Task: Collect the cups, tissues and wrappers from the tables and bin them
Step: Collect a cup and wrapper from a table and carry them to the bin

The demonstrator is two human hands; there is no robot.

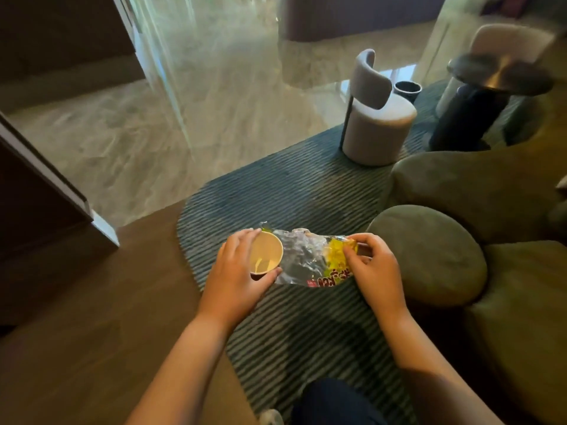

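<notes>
Left hand [242, 268] has the paper cup [265, 253], fingers [245, 237] curled round its rim. Right hand [372, 265] pinches the yellow end of the crinkly wrapper [306, 259]. Both are held above the striped rug [276, 191]. Risk, imo: wrapper's slick & pinched at one end only, so it could slip. Tilt the cup & any dregs spill. Bin [407, 87] is well apart, past the chair [377, 118].
</notes>
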